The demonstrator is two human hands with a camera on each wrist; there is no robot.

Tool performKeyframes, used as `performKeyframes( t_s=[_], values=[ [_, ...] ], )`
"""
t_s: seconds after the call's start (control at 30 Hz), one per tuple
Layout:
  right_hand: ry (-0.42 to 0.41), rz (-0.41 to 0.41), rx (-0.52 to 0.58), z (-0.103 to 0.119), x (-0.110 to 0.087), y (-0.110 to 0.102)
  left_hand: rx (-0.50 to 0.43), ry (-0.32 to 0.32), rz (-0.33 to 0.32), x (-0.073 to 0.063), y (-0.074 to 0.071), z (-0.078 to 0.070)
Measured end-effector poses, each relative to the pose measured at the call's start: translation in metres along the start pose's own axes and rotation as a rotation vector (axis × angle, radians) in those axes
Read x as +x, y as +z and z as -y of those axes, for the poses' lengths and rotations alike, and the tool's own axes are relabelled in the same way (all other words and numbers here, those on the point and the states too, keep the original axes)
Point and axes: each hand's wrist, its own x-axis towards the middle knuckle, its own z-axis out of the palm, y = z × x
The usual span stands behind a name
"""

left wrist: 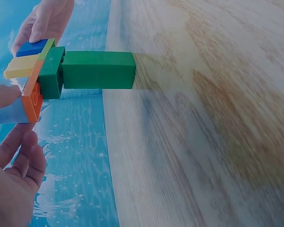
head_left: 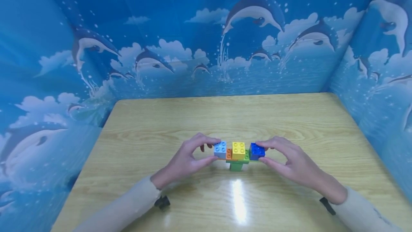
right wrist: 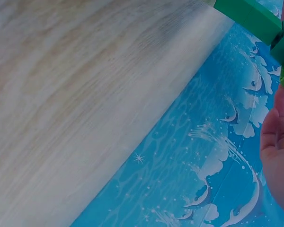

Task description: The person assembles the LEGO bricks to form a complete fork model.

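A small structure of toy building blocks stands upright on the wooden table. Two green blocks (left wrist: 99, 70) stacked as a column carry a wider green block (left wrist: 51, 73). Above that, an orange piece (left wrist: 33, 94) reaches left and a light green piece (head_left: 246, 155) reaches right. Three studded blocks sit in a row on top: light blue (head_left: 220, 150), yellow (head_left: 238, 150) and dark blue (head_left: 257, 151). My left hand (head_left: 188, 156) pinches the light blue block between thumb and fingers. On the other end, my right hand (head_left: 294, 160) pinches the dark blue block.
The wood-grain table (head_left: 167, 117) reflects a bright strip of light in front of the structure. A blue curtain (head_left: 193, 28) printed with dolphins surrounds its back and sides. Dark straps (head_left: 162, 202) show at both sleeves.
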Motion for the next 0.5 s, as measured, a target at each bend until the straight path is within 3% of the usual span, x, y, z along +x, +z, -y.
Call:
performKeyframes(
  t_s=[0.3,0.5],
  values=[
    [0.02,0.014,0.052,-0.0017,0.0012,-0.0008,0.015,0.034,-0.004,-0.0013,0.0042,-0.0003],
    [0.008,0.006,0.052,-0.0027,0.0005,0.0003,0.025,0.005,0.002,-0.0019,0.0042,-0.0006]
  ],
)
